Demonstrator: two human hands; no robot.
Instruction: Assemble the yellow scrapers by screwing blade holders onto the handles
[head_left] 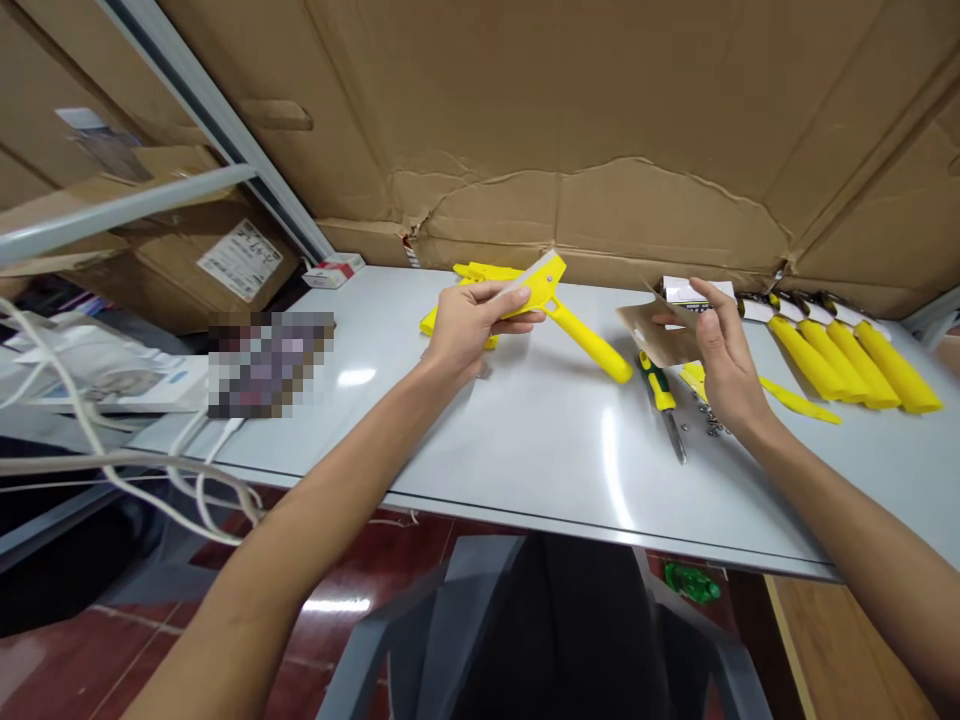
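Note:
My left hand [469,325] is closed around the head of a yellow scraper [589,340], whose handle slants down to the right. A pale strip runs along the top edge of its head. In my right hand [727,360] is a thin brown piece of card or paper [660,330], pinched between thumb and fingers. Below that piece lies a yellow-and-green screwdriver [660,390] on the table. Small metal screws [712,420] are scattered beside my right hand, partly hidden by it. More yellow scraper parts [484,271] lie behind my left hand.
Several yellow scrapers with card-covered heads [855,360] lie in a row at the right of the white table [517,440]. Cardboard [570,110] walls the back. White cables [187,470] hang at the left, near a small red-and-white box [334,270] and a carton [195,240].

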